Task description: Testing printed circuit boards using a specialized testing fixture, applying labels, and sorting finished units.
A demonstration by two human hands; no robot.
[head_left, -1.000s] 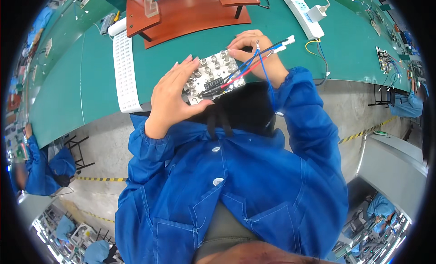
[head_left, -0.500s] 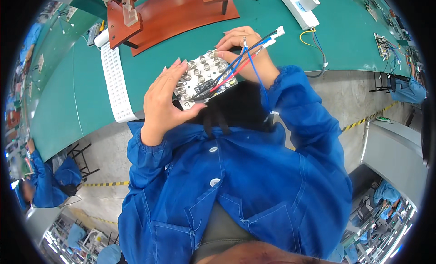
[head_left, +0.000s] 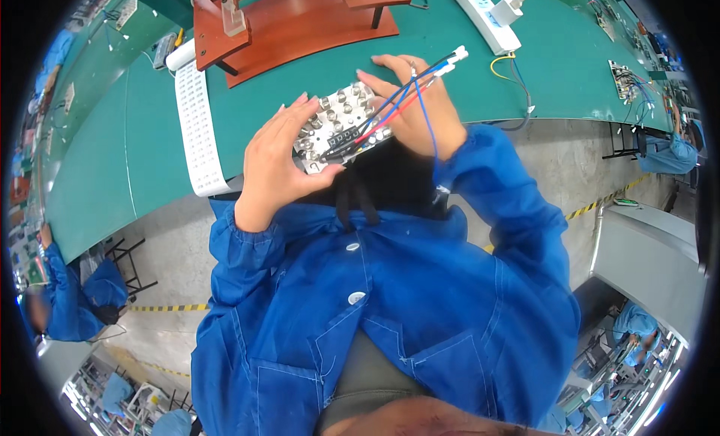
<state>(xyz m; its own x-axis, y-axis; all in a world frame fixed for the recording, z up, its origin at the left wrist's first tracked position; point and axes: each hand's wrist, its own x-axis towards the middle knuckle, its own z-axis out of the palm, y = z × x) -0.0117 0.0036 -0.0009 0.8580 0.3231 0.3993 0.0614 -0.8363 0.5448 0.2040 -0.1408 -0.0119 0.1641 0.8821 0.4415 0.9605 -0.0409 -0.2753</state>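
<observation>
A white circuit board (head_left: 347,115) carries rows of round metal parts, a small dark display and several black, blue and red wires (head_left: 401,106) with white end connectors. My left hand (head_left: 276,160) grips its left side, fingers along the far left edge and thumb at the near edge. At the board's right side is my right hand (head_left: 426,115), open, with thumb and index finger stretched apart beyond the far right corner. The wires run across this hand, and one blue wire hangs down over the wrist. Part of the right palm is hidden behind the wires.
A red-brown stand (head_left: 300,34) with clear upright parts is on the green table (head_left: 157,136). Left of it lies a white label strip (head_left: 196,128). A power strip (head_left: 484,23) with a plug sits at the far right. Co-workers in blue sit at both sides.
My right thumb and fingers have come away from the board's far right corner and spread apart. My left hand keeps its hold, and the whole view has shifted slightly.
</observation>
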